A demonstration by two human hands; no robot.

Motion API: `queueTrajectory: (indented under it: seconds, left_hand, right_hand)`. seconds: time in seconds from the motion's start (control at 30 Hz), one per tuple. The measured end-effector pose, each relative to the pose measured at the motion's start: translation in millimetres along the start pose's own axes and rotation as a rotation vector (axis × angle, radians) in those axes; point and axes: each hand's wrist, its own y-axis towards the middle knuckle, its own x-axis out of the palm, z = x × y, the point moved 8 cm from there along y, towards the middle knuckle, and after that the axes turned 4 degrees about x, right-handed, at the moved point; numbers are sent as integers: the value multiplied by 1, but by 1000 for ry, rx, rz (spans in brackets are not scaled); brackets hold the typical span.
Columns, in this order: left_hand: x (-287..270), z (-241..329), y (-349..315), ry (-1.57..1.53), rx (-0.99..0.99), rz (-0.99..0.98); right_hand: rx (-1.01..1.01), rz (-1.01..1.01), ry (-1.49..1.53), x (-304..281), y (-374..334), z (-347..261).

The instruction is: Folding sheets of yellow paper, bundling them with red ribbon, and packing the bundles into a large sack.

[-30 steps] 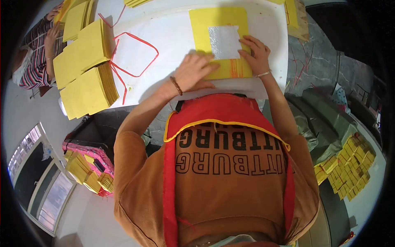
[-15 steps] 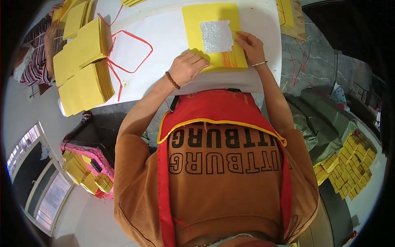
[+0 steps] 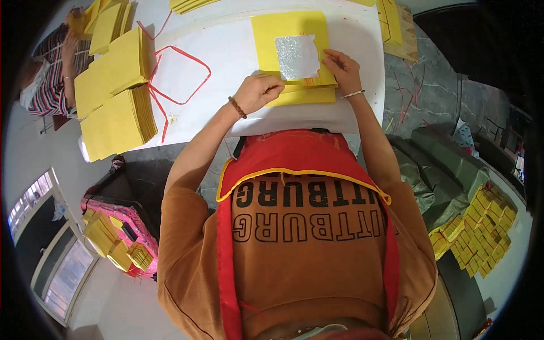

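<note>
Left hand [image 3: 260, 92], thumb and fingertips pinched on the near edge of the top yellow sheet [image 3: 264, 42], is just left of the silver square [image 3: 297, 57] and nearer the body; the right hand [image 3: 341, 67], fingers curled, is just right of the square, its grip impossible to tell. The sheet lies under the square, above the white desk [image 3: 235, 34]; red ribbon [image 3: 209, 72] and yellow stacks [image 3: 110, 73] are left of the square

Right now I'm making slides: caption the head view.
Left hand pinches the near edge of a yellow paper sheet bearing a silver square; right hand at its right edge.
</note>
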Motion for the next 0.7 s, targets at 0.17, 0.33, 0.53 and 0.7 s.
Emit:
queueTrajectory:
  seconds: [0.17,0.33,0.53,0.7]
  left_hand:
    - [8,-30,-1,-263,-282,-72]
    - [10,-47,-7,-416,-420,-45]
    - [12,-51,-6,-498,-479,-62]
    - [15,-55,-8,-611,-486,-38]
  right_hand:
    - [105,-50,120,2,-2,3]
    - [-22,-384,132,-1,-4,-24]
    - [-215,-527,-360,3,-14,-33]
    - [-241,-499,-454,4,-16,-32]
